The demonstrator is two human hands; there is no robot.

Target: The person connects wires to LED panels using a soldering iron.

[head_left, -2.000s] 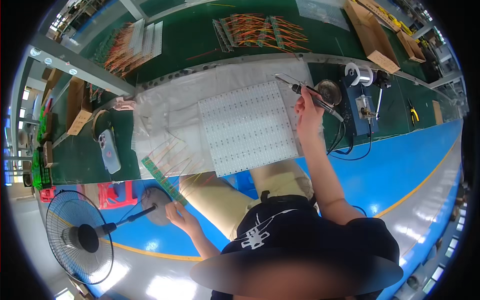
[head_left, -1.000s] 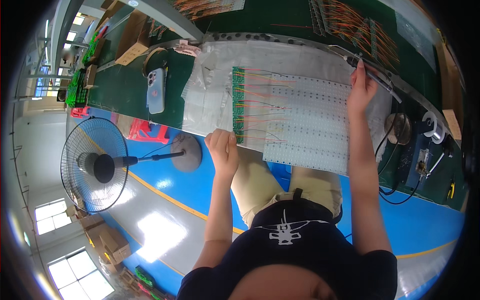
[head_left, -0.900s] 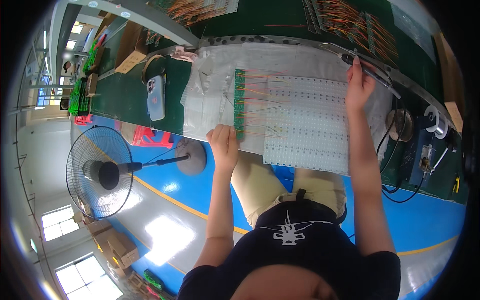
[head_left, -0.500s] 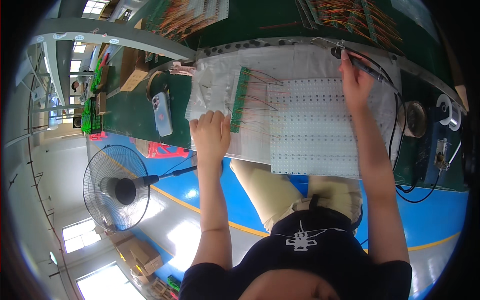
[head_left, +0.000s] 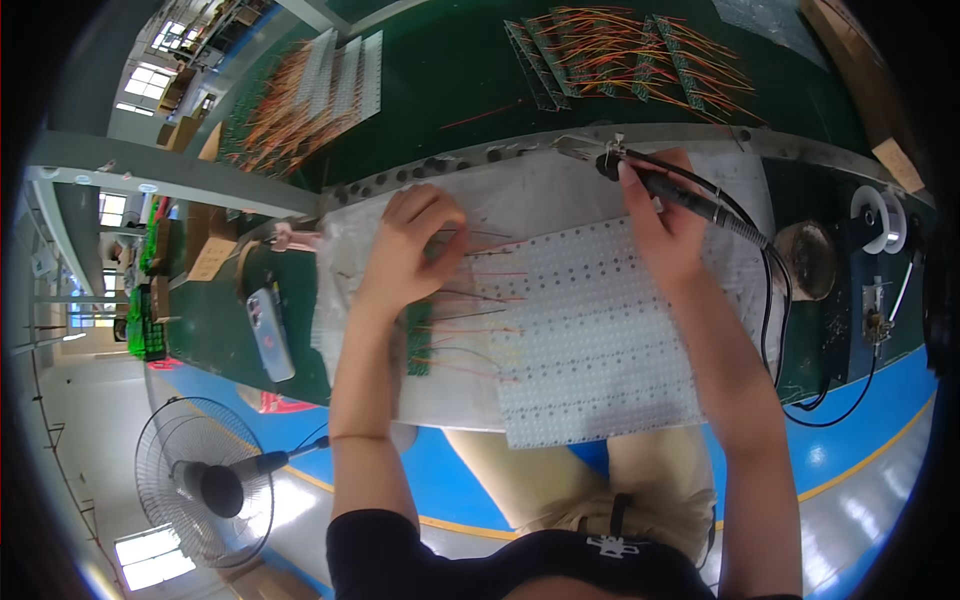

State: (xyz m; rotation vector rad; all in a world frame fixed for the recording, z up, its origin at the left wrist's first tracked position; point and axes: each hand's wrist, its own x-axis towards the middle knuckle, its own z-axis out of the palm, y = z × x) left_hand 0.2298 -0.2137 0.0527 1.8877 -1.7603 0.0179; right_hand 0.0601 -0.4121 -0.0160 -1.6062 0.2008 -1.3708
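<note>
My left hand [head_left: 408, 250] is curled over the far end of a narrow green circuit board strip [head_left: 418, 350], with thumb and fingers drawn together. What they pinch, if anything, is hidden. Several thin red and dark wires [head_left: 465, 296] run from the strip to the right, over the edge of a white perforated panel [head_left: 600, 345]. My right hand [head_left: 668, 232] grips a black soldering iron [head_left: 690, 200] above the panel's far right corner. The iron's tip end, with a small metal clamp on it, points left and away from the strip.
A phone [head_left: 268, 335] lies at the left on the green table. On the right are a solder spool [head_left: 882, 222], a round brown block [head_left: 806, 262] and a metal fixture [head_left: 876, 318]. Wired boards [head_left: 640, 60] lie beyond a grey rail [head_left: 480, 155]. A fan [head_left: 205, 485] stands left.
My left hand has moved from beside the strip's near part to its far end and now covers it. The soldering iron stays in my right hand. The whole view has shifted.
</note>
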